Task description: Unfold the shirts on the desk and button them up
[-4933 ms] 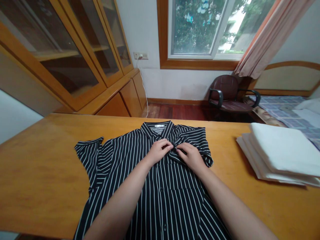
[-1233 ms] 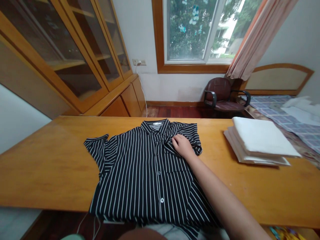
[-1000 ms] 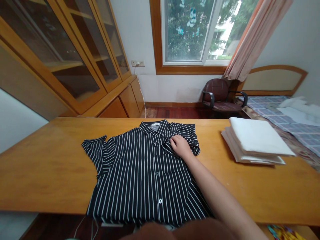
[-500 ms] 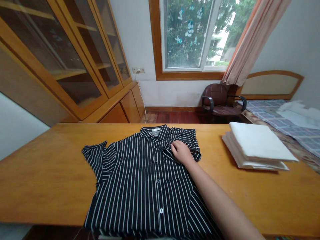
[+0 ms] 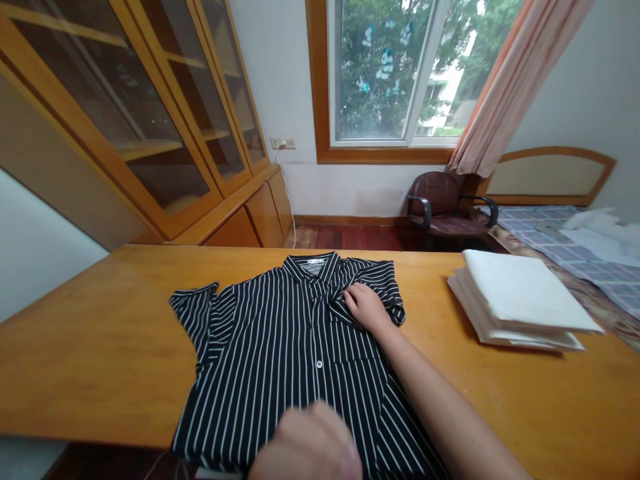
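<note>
Striped shirt [image 5: 270, 360] lay face-up on table [image 5: 75, 360], right hand [image 5: 367, 308] clamped on its bunched chest; left hand [image 5: 311, 443] blurred in front, couldn't tell its grip. 1-handed tugging risked deeper creases or skewing the shirt.

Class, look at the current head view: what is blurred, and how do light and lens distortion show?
Head view, foreground: the left hand is large and blurred, apparently near the lens; head view, middle: the right hand and striped shirt look sharper; head view, background: daylight brightens the window, and the cabinet leans, likely wide-angle stretch.
</note>
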A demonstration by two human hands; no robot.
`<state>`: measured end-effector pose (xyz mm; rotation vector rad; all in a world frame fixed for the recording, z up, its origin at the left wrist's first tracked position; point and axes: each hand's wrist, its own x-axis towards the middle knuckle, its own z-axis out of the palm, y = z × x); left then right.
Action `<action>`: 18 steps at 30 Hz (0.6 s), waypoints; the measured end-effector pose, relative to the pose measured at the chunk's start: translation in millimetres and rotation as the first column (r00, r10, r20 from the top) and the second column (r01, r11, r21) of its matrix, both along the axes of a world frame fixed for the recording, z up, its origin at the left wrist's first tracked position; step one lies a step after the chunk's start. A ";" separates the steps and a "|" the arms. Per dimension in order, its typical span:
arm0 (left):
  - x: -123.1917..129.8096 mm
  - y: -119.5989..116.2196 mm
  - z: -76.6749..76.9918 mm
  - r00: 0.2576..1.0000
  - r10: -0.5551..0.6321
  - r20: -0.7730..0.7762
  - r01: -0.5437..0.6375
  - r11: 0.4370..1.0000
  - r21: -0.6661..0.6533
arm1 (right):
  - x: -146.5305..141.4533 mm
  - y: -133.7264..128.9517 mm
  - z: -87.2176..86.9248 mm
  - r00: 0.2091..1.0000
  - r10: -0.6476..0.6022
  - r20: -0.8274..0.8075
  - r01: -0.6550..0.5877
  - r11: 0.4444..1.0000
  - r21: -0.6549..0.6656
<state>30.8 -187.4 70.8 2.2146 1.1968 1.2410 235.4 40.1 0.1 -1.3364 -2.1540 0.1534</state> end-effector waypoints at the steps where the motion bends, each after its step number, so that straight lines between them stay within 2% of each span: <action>1: 1.9 14.5 2.7 1.000 -0.001 0.007 0.001 1.000 -0.002 | 0.7 0.4 0.3 1.000 0.008 0.015 -0.008 1.000 0.009; 4: -2.9 60.9 4.7 0.997 0.017 -0.074 -0.023 0.997 -0.073 | 4.1 0.7 2.5 0.998 0.043 0.055 -0.045 0.998 0.041; 7: -19.2 97.2 -11.1 0.957 0.046 -0.287 -0.093 0.984 -0.153 | 11.1 1.1 5.1 0.992 0.093 0.087 -0.097 0.995 0.034; 10: -35.1 118.5 -36.4 0.899 0.036 -0.436 -0.150 0.961 -0.230 | 22.6 4.4 4.9 0.984 0.130 0.122 -0.133 0.991 0.017; 13: -43.0 133.5 -56.0 0.855 0.032 -0.517 -0.199 0.942 -0.271 | 37.0 11.1 2.0 0.978 0.122 0.168 -0.128 0.991 0.025; 18: -45.7 159.8 -70.2 0.797 -0.012 -0.604 -0.178 0.951 -0.253 | 52.6 18.3 7.6 0.979 -0.027 0.203 0.008 0.996 0.094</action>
